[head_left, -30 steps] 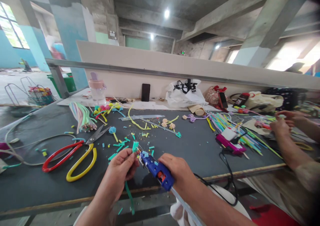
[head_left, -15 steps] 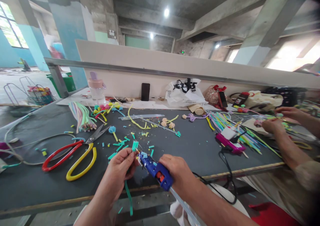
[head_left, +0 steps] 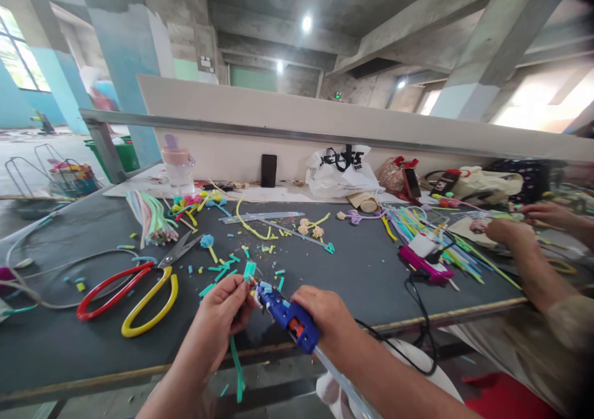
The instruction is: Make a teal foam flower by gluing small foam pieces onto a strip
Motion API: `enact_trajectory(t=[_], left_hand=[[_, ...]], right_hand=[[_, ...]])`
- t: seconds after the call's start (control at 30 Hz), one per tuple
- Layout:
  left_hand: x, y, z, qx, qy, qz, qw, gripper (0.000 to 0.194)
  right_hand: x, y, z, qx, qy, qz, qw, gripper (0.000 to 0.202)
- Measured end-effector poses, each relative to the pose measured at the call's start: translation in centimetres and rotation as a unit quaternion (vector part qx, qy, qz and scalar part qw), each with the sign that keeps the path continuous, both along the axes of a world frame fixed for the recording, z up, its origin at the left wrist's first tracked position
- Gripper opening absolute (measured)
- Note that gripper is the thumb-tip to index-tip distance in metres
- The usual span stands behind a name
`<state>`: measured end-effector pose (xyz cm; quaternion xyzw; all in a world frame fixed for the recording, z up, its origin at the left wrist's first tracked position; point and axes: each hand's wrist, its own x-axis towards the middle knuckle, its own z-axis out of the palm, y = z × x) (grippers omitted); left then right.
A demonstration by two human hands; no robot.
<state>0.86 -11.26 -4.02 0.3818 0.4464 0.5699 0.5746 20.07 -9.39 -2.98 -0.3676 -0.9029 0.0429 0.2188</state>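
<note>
Between thumb and fingers, my left hand (head_left: 223, 311) pinches a teal pipe cleaner (head_left: 237, 369); its long tail hangs down past the table edge. At the top of this hold, a folded teal piece (head_left: 249, 271) sticks up above the fingertips. My right hand (head_left: 325, 317) is closed around a blue glue gun (head_left: 286, 315), with a clear glue stick (head_left: 341, 379) coming out of its back end. The gun's nozzle points at the teal piece and is at or very near it; contact cannot be made out. Short teal cuttings (head_left: 217, 276) lie just beyond my left hand.
Large scissors (head_left: 134, 283) with red and yellow handles lie open at left. A pipe cleaner bundle (head_left: 151, 218), a water bottle (head_left: 177, 168), a phone (head_left: 268, 170) and a plastic bag (head_left: 341, 174) stand behind. At right are a magenta glue gun (head_left: 424, 264) and a co-worker's hands (head_left: 510, 227).
My hands and the glue gun hold nearly the same pose. The whole view has shifted slightly. At right, the co-worker's hands have moved a little.
</note>
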Motion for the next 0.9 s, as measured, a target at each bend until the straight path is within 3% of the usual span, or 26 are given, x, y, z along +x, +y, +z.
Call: enact_trajectory(t=[0.2, 0.53, 0.6, 0.77, 0.9], left_hand=[[-0.3, 0.0, -0.1, -0.007, -0.002, -0.019, 1.0, 0.025], [0.0, -0.1, 0.1, -0.007, 0.002, -0.009, 1.0, 0.027], [-0.1, -0.1, 0.1, -0.012, 0.005, -0.004, 1.0, 0.027], [0.0, 0.1, -0.3, 0.01, 0.019, -0.009, 1.0, 0.028], [0.0, 0.2, -0.5, 0.013, 0.02, -0.011, 1.0, 0.027]], right_hand=[[0.4, 0.5, -0.5, 0.02, 0.041, 0.0, 0.999, 0.015], [0.3, 0.5, 0.0, -0.009, -0.001, 0.011, 1.0, 0.009], [0.7, 0.6, 0.7, -0.001, 0.0, -0.024, 1.0, 0.011], [2.8, 1.6, 2.5, -0.001, -0.097, -0.226, 0.969, 0.008], [5.1, 3.8, 2.4, -0.06, -0.198, -0.293, 0.934, 0.021]])
